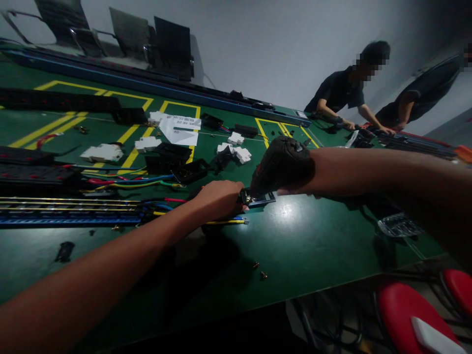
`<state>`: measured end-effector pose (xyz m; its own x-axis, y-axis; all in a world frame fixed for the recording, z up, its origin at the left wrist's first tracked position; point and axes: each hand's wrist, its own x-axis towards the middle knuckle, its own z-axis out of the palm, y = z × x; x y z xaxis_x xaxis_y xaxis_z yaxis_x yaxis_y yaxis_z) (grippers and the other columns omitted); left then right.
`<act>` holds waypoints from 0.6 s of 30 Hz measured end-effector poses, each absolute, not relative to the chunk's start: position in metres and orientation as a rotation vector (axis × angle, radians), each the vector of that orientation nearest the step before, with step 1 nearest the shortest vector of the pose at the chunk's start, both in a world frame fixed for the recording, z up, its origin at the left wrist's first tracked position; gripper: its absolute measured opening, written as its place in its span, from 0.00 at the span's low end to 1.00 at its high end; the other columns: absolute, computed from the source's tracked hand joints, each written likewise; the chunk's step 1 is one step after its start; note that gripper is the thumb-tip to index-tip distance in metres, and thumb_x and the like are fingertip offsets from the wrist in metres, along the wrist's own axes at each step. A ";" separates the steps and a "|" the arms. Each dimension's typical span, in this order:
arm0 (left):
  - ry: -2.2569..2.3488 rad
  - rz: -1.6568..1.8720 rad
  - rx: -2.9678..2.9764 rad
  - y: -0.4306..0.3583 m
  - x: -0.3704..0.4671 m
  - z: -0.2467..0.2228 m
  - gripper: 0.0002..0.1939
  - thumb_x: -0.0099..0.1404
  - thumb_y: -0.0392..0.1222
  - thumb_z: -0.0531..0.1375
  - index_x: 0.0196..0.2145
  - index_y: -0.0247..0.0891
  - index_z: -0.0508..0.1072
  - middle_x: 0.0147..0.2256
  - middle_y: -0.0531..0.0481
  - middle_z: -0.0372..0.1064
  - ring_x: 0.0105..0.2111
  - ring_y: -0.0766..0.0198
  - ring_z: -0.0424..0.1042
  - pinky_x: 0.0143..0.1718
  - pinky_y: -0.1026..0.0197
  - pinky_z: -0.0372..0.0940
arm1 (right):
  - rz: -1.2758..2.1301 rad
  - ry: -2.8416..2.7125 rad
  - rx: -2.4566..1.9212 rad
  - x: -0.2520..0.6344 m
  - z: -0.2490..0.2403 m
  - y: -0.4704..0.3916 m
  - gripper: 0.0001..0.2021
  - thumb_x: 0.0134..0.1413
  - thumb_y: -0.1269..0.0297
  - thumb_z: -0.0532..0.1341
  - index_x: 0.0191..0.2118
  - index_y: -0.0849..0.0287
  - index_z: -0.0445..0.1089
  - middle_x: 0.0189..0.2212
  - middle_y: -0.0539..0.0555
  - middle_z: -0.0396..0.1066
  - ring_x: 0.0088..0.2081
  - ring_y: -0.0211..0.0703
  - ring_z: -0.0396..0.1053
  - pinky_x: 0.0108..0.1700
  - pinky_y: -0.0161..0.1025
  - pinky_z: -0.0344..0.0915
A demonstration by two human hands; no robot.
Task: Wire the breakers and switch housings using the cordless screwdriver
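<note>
My left hand (224, 195) is closed around a small dark housing (266, 197) with metal parts in it, low over the green table. Coloured wires (228, 221) with bare ends come out just beneath that hand. My right hand (304, 184) grips a black cordless screwdriver (278, 160), whose bulky body hides most of the fingers. The tool points down at the housing, but its tip is hard to make out. Left of my hands lies a long open strip (70, 211) with brass-coloured bars and wires leading toward the housing.
White modules (101, 153), black covers (191, 170) and a paper sheet (179, 130) lie beyond my hands. Loose screws (263, 275) rest near the table's front edge. Red stools (405, 314) stand at the lower right. Two people (341, 91) work at the far right.
</note>
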<state>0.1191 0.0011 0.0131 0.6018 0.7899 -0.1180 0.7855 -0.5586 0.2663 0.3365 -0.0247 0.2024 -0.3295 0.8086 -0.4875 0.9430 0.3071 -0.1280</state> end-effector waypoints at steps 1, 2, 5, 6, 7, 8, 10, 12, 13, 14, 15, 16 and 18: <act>1.290 0.027 2.537 0.001 0.119 0.013 0.26 0.67 0.63 0.61 0.53 0.42 0.73 0.48 0.38 0.78 0.46 0.44 0.78 0.41 0.52 0.69 | -0.557 2.237 1.592 0.338 0.202 -0.025 0.24 0.60 0.40 0.64 0.52 0.52 0.79 0.38 0.54 0.80 0.39 0.49 0.77 0.45 0.45 0.73; 1.295 0.031 2.535 0.000 0.119 0.013 0.26 0.67 0.63 0.61 0.53 0.43 0.73 0.49 0.39 0.78 0.46 0.44 0.78 0.40 0.53 0.69 | -0.558 2.214 1.601 0.339 0.201 -0.025 0.24 0.60 0.39 0.64 0.51 0.52 0.79 0.37 0.54 0.80 0.37 0.49 0.77 0.43 0.44 0.73; 1.311 0.032 2.528 0.000 0.120 0.011 0.27 0.66 0.64 0.62 0.53 0.43 0.73 0.49 0.39 0.78 0.45 0.44 0.78 0.38 0.54 0.68 | -0.585 2.170 1.600 0.342 0.200 -0.025 0.26 0.59 0.37 0.64 0.48 0.55 0.79 0.34 0.55 0.79 0.34 0.48 0.75 0.37 0.42 0.70; 1.313 0.035 2.522 0.000 0.120 0.011 0.27 0.66 0.65 0.62 0.52 0.43 0.73 0.50 0.39 0.78 0.45 0.44 0.78 0.39 0.53 0.68 | -0.599 2.177 1.592 0.343 0.200 -0.026 0.26 0.59 0.37 0.64 0.47 0.55 0.79 0.34 0.55 0.79 0.33 0.47 0.75 0.36 0.42 0.70; 1.311 0.039 2.515 0.001 0.121 0.010 0.27 0.66 0.65 0.62 0.52 0.43 0.74 0.50 0.39 0.78 0.45 0.44 0.78 0.39 0.52 0.68 | -0.610 2.185 1.587 0.343 0.200 -0.026 0.26 0.59 0.37 0.65 0.47 0.56 0.79 0.34 0.56 0.79 0.33 0.47 0.75 0.35 0.41 0.69; 1.311 0.043 2.508 0.001 0.121 0.010 0.27 0.66 0.65 0.62 0.52 0.43 0.74 0.50 0.39 0.78 0.46 0.43 0.77 0.40 0.52 0.68 | -0.618 2.190 1.584 0.343 0.200 -0.027 0.26 0.58 0.38 0.65 0.47 0.57 0.79 0.34 0.56 0.79 0.33 0.47 0.74 0.35 0.41 0.69; 1.309 0.043 2.492 0.001 0.122 0.010 0.27 0.65 0.65 0.63 0.53 0.44 0.74 0.51 0.39 0.77 0.46 0.44 0.77 0.41 0.51 0.68 | -0.626 2.205 1.587 0.343 0.200 -0.028 0.25 0.58 0.40 0.66 0.47 0.57 0.79 0.35 0.57 0.79 0.33 0.47 0.74 0.35 0.41 0.68; 1.316 0.026 2.473 0.000 0.122 0.011 0.27 0.65 0.65 0.63 0.54 0.45 0.74 0.50 0.40 0.78 0.46 0.44 0.77 0.41 0.51 0.68 | -0.623 2.242 1.588 0.344 0.199 -0.030 0.24 0.58 0.41 0.67 0.49 0.55 0.79 0.37 0.57 0.79 0.34 0.47 0.74 0.35 0.42 0.68; 1.323 0.020 2.467 0.000 0.123 0.011 0.28 0.65 0.65 0.63 0.54 0.46 0.74 0.50 0.40 0.78 0.46 0.44 0.77 0.41 0.51 0.68 | -0.624 2.267 1.586 0.344 0.199 -0.030 0.24 0.58 0.42 0.67 0.50 0.55 0.79 0.38 0.56 0.79 0.35 0.47 0.74 0.36 0.42 0.68; 1.330 0.018 2.464 -0.001 0.123 0.011 0.28 0.65 0.65 0.63 0.54 0.46 0.73 0.50 0.40 0.78 0.45 0.44 0.77 0.40 0.51 0.68 | -0.628 2.289 1.585 0.345 0.198 -0.031 0.24 0.57 0.42 0.68 0.51 0.54 0.79 0.39 0.56 0.79 0.35 0.47 0.74 0.37 0.42 0.68; 1.336 0.022 2.466 -0.001 0.123 0.011 0.28 0.65 0.66 0.63 0.54 0.47 0.73 0.49 0.40 0.78 0.45 0.44 0.77 0.40 0.51 0.68 | -0.639 2.297 1.584 0.345 0.197 -0.031 0.24 0.56 0.43 0.68 0.51 0.55 0.79 0.39 0.57 0.79 0.35 0.47 0.74 0.37 0.43 0.68; 1.340 0.032 2.474 -0.001 0.123 0.010 0.28 0.64 0.66 0.63 0.54 0.46 0.73 0.49 0.40 0.78 0.45 0.44 0.77 0.39 0.52 0.67 | -0.657 2.291 1.583 0.346 0.196 -0.032 0.24 0.56 0.43 0.68 0.50 0.56 0.79 0.38 0.57 0.79 0.34 0.47 0.74 0.36 0.43 0.68; 1.336 0.053 2.496 -0.001 0.123 0.009 0.27 0.64 0.66 0.63 0.52 0.45 0.73 0.49 0.40 0.78 0.44 0.43 0.77 0.38 0.52 0.67 | -0.660 2.288 1.603 0.347 0.196 -0.034 0.23 0.56 0.43 0.68 0.46 0.58 0.80 0.34 0.57 0.78 0.32 0.46 0.73 0.35 0.42 0.68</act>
<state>0.1225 -0.0008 0.0088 0.5644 0.8179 -0.1118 0.8065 -0.5175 0.2860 0.3470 -0.0339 0.1961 -0.3516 0.8122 -0.4656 0.9354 0.2841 -0.2106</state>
